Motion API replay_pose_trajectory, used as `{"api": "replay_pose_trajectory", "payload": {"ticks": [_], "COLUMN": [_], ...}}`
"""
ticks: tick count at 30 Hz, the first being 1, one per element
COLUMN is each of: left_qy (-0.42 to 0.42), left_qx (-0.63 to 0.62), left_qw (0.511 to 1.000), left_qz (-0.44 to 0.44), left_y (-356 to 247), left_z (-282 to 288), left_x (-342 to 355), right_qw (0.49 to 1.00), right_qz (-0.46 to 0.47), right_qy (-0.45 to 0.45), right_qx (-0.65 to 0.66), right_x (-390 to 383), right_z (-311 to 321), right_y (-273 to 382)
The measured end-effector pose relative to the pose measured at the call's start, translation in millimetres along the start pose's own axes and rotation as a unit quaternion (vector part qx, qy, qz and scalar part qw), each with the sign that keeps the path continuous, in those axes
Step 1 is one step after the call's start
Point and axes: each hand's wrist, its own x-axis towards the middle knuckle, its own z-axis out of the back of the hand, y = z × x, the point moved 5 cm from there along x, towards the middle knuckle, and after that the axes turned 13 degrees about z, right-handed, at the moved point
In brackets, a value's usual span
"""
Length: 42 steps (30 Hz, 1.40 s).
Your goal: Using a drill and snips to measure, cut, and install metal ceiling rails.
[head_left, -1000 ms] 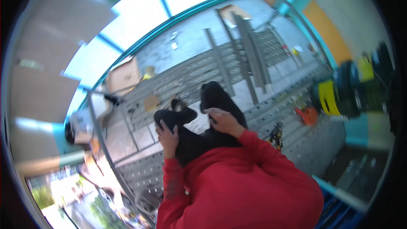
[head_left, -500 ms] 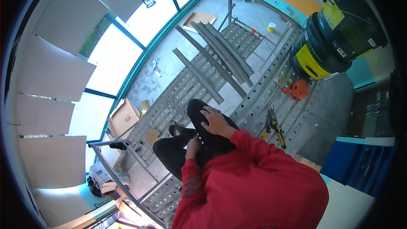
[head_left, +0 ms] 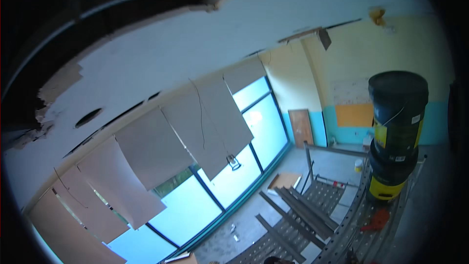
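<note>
Neither of my hands shows now, and my arms are out of the picture too. A small dark shape at the lower edge may be my knee. Nearest to it, several long grey metal channels (head_left: 305, 215) lie across the perforated scaffold planks (head_left: 266, 244). Over to the right, an orange-red tool (head_left: 375, 220) rests on the upper plank, its kind blurred. Two black buckets with yellow labels, an upper bucket (head_left: 398, 112) and a lower bucket (head_left: 393, 171), stand stacked just beyond it.
A broken ceiling (head_left: 195, 44) with a ragged edge spans overhead. Grey blinds (head_left: 156, 146) hang before the windows (head_left: 195, 210), and a caged lamp (head_left: 233, 161) dangles on a wire. Scaffold rails (head_left: 337, 150) run at the far end. An open cardboard box (head_left: 284, 182) lies on the floor.
My view has swung up toward the ceiling and windows. My hands, one on my knee and one by my lap before, have left the picture; the buckets and channels now appear lower.
</note>
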Motion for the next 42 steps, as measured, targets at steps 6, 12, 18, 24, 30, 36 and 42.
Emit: {"api": "replay_pose_trajectory", "payload": {"ticks": [6,12,18,24,30,36,42], "left_qy": [-0.032,-0.006,-0.122,-0.149,-0.199,-0.149,-0.095], "left_qx": [0.017,0.019,0.091,0.056,0.006,-0.033,0.028], "left_qw": [0.999,0.989,0.979,0.969,0.966,0.967,0.959], "left_qz": [0.037,0.145,0.135,0.187,0.164,0.205,0.265], "left_y": [9,71,110,125,110,109,102], "left_z": [42,46,40,23,61,66,56], "left_x": [35,50,51,70,19,1,-1], "right_qw": [0.998,0.998,0.998,0.978,0.936,0.976,0.995], "right_qz": [-0.019,0.051,0.056,0.116,0.166,0.059,0.022], "right_qy": [0.035,-0.039,-0.023,-0.045,0.043,0.119,0.039], "right_qx": [-0.041,-0.019,0.011,-0.166,-0.307,-0.173,-0.091], "right_x": [16,23,16,25,31,50,53], "right_z": [-2,4,-6,-4,-45,-14,-25], "right_y": [-14,2,10,22,-16,19,-43]}}
